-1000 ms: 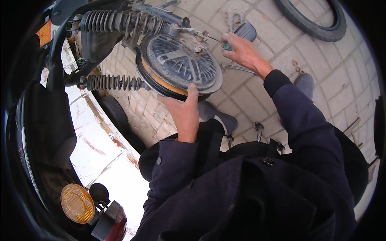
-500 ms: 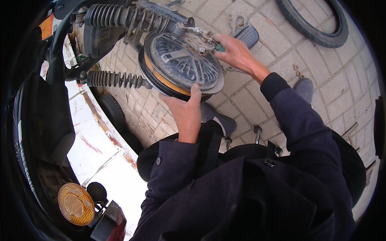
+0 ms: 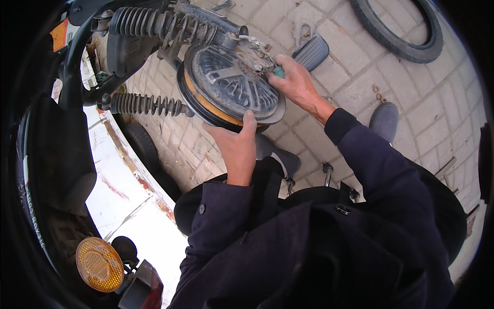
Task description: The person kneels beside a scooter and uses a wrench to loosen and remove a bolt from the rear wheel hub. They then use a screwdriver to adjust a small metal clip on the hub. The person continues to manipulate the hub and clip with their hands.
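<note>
A dusty wheel hub (image 3: 234, 85) without a tyre, its rim edged with an orange-yellow band, is mounted on the vehicle's swingarm. My left hand (image 3: 235, 149) grips the near edge of the rim, thumb on top and fingers hidden beneath. At the hub's right side, my right hand (image 3: 298, 85) is closed around a green-handled tool (image 3: 278, 71), seemingly a screwdriver. The tool's thin shaft points at the dirty metal brake linkage (image 3: 254, 59) on the hub cover; whether its tip touches there I cannot tell.
Two coil-spring shock absorbers (image 3: 146, 104) run left from the hub to the black frame. A loose tyre (image 3: 404, 46) lies far right on paving. Near my right hand rests a grey ribbed block (image 3: 312, 53). Small nuts (image 3: 379, 96) lie by my shoe (image 3: 384, 122). An orange reflector (image 3: 100, 264) sticks out lower left.
My right hand has shifted slightly toward me, with more of the tool's shaft showing. My left hand stays on the rim. My right shoe shows more fully.
</note>
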`<action>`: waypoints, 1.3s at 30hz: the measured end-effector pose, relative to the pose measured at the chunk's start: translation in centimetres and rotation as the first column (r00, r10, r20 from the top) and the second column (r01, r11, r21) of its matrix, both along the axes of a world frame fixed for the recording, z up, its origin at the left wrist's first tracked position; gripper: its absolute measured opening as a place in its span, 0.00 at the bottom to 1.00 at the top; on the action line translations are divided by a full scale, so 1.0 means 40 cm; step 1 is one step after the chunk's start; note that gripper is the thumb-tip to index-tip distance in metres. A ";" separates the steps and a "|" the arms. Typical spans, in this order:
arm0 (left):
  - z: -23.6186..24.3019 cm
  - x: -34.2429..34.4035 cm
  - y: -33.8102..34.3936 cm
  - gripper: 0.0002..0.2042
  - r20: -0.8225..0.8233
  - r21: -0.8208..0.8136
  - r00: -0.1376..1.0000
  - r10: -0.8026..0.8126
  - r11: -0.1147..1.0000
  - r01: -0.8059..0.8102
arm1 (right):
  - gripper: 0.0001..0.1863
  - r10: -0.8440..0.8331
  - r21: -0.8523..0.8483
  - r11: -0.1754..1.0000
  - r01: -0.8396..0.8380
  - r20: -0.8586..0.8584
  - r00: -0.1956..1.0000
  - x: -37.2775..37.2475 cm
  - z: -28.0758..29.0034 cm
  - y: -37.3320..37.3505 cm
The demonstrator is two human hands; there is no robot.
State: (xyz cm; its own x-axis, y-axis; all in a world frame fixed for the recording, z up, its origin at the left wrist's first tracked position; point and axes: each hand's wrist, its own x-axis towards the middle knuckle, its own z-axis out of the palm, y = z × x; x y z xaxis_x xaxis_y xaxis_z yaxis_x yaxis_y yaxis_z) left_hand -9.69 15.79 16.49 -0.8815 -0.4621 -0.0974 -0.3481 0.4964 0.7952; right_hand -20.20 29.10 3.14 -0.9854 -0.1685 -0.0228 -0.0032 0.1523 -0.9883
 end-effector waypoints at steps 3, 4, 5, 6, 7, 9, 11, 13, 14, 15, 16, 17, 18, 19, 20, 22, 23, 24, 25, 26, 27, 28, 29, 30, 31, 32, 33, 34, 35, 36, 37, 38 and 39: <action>-0.001 0.001 0.001 0.40 0.004 0.032 1.000 0.012 0.999 -0.012 | 0.15 0.028 0.014 0.999 -0.030 0.133 0.991 -0.011 -0.007 0.016; 0.000 0.005 0.001 0.40 0.009 0.051 1.000 0.019 0.999 -0.019 | 0.14 0.030 0.132 0.990 -0.043 0.101 0.994 -0.025 -0.010 0.033; 0.003 0.010 0.000 0.40 0.009 0.043 1.000 0.016 0.999 -0.016 | 0.14 0.106 0.036 0.993 -0.110 0.093 0.990 -0.026 -0.017 0.037; 0.000 0.008 0.000 0.40 -0.002 0.039 1.000 0.006 0.999 -0.006 | 0.14 0.114 -0.017 0.993 -0.113 0.084 0.990 -0.025 -0.020 0.029; -0.002 0.008 0.000 0.40 -0.015 0.031 1.000 -0.008 0.999 0.009 | 0.13 0.119 -0.022 0.993 -0.118 0.148 0.982 -0.027 -0.028 0.027; -0.005 0.005 0.000 0.40 -0.019 0.029 1.000 0.002 1.000 -0.001 | 0.14 0.040 -0.122 0.992 -0.016 0.199 0.979 -0.001 -0.038 -0.005; -0.005 0.000 -0.001 0.40 0.006 0.018 1.000 0.011 1.000 -0.011 | 0.15 -0.005 -0.084 0.996 0.023 0.214 0.977 0.009 -0.062 -0.008; -0.002 0.001 -0.001 0.40 -0.007 0.008 1.000 -0.005 1.000 0.005 | 0.18 0.039 0.043 0.998 -0.038 -0.014 0.999 0.002 -0.100 0.028; -0.001 0.002 0.000 0.40 -0.009 0.005 1.000 -0.001 1.000 0.001 | 0.18 0.057 0.085 0.995 -0.048 -0.103 0.993 -0.006 -0.119 0.046; 0.000 0.005 0.000 0.41 -0.001 0.019 1.000 0.010 1.000 -0.010 | 0.19 0.053 0.104 0.994 -0.025 -0.277 0.959 -0.016 -0.139 0.066; 0.000 0.005 0.001 0.41 0.005 0.033 1.000 0.019 0.999 -0.019 | 0.19 0.184 0.195 0.969 -0.154 -0.145 0.972 -0.022 -0.155 0.091; 0.001 0.006 0.001 0.41 0.002 0.041 1.000 0.012 0.999 -0.012 | 0.20 0.279 0.251 0.935 -0.251 -0.082 0.957 -0.025 -0.167 0.115; 0.001 0.006 0.001 0.41 0.003 0.037 1.000 0.020 0.999 -0.020 | 0.21 0.364 0.299 0.890 -0.344 -0.012 0.931 -0.026 -0.172 0.133; 0.000 0.004 0.001 0.41 -0.008 0.031 1.000 0.016 0.999 -0.016 | 0.21 0.450 0.358 0.818 -0.451 0.090 0.888 -0.027 -0.171 0.147; -0.001 0.004 0.001 0.41 -0.013 0.021 1.000 0.009 1.000 -0.009 | 0.23 0.504 0.406 0.742 -0.534 0.187 0.843 -0.031 -0.164 0.157; -0.004 0.004 -0.001 0.41 -0.012 0.040 1.000 0.011 0.999 -0.011 | 0.27 0.549 0.499 0.494 -0.712 0.456 0.700 -0.036 -0.137 0.169; -0.005 0.005 -0.002 0.41 -0.012 0.046 1.000 0.011 0.999 -0.010 | 0.28 0.477 0.438 0.679 -0.590 0.348 0.807 -0.039 -0.118 0.167; -0.007 0.006 -0.003 0.41 -0.010 0.048 1.000 0.014 0.999 -0.014 | 0.30 0.358 0.376 0.820 -0.431 0.251 0.899 -0.043 -0.099 0.157; -0.008 0.007 -0.003 0.40 -0.009 0.048 1.000 0.018 0.999 -0.018 | 0.32 0.207 0.294 0.924 -0.244 0.152 0.967 -0.049 -0.080 0.140; -0.008 0.007 -0.003 0.40 -0.006 0.049 1.000 0.020 0.999 -0.020 | 0.33 0.187 0.152 0.967 -0.202 0.108 0.976 -0.059 -0.064 0.119; -0.009 0.007 -0.003 0.40 -0.014 0.038 1.000 0.015 0.999 -0.014 | 0.35 0.148 0.006 0.989 -0.149 0.057 0.987 -0.070 -0.049 0.096; -0.010 0.006 -0.002 0.40 -0.025 0.027 1.000 0.008 1.000 -0.007 | 0.37 0.097 -0.126 0.988 -0.093 0.025 0.995 -0.082 -0.037 0.077; -0.010 0.005 -0.001 0.40 -0.027 0.013 1.000 0.000 1.000 0.000 | 0.35 0.175 -0.183 0.969 -0.166 0.037 0.984 -0.089 -0.027 0.064; -0.009 0.005 0.000 0.40 -0.016 0.022 1.000 0.004 1.000 -0.004 | 0.34 0.251 -0.226 0.946 -0.232 0.062 0.966 -0.099 -0.019 0.055; -0.007 0.006 0.000 0.41 0.004 0.025 1.000 0.009 1.000 -0.009 | 0.33 0.328 -0.295 0.905 -0.305 0.029 0.944 -0.103 -0.012 0.051; -0.006 0.007 0.001 0.41 0.028 0.026 0.999 0.018 0.999 -0.019 | 0.29 0.355 -0.249 0.910 -0.333 0.048 0.934 -0.113 -0.005 0.043; -0.005 0.008 0.001 0.41 0.029 0.024 0.999 0.016 1.000 -0.016 | 0.27 0.339 -0.197 0.926 -0.323 0.052 0.940 -0.114 0.000 0.045; -0.004 0.008 0.002 0.41 0.031 0.021 0.999 0.016 1.000 -0.016 | 0.26 0.327 -0.137 0.938 -0.318 0.047 0.944 -0.118 0.005 0.047; -0.004 0.009 0.001 0.41 0.036 0.016 0.999 0.016 1.000 -0.017 | 0.25 0.298 -0.070 0.953 -0.296 0.025 0.954 -0.117 0.009 0.047; -0.005 0.008 0.001 0.41 0.033 0.015 0.999 0.019 1.000 -0.020 | 0.24 0.289 -0.065 0.956 -0.286 0.039 0.956 -0.116 0.013 0.044; -0.004 0.009 0.000 0.41 0.034 0.012 0.999 0.025 1.000 -0.026 | 0.23 0.264 -0.055 0.963 -0.262 0.037 0.964 -0.112 0.016 0.038; -0.005 0.010 0.001 0.41 0.033 0.005 0.999 0.024 1.000 -0.024 | 0.23 0.241 -0.041 0.970 -0.240 0.027 0.970 -0.106 0.017 0.033; -0.006 0.009 0.000 0.41 0.027 0.005 0.999 0.025 1.000 -0.025 | 0.23 0.215 -0.105 0.972 -0.209 0.052 0.975 -0.101 0.017 0.029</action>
State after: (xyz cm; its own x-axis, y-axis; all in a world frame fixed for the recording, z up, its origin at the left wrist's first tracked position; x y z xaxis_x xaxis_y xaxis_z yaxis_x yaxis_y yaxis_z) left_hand -9.34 15.80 16.26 -0.8665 -0.4837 -0.1230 -0.3815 0.4831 0.7881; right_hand -24.23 30.27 3.80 -0.9242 -0.3777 -0.0565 0.0376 0.0570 -0.9977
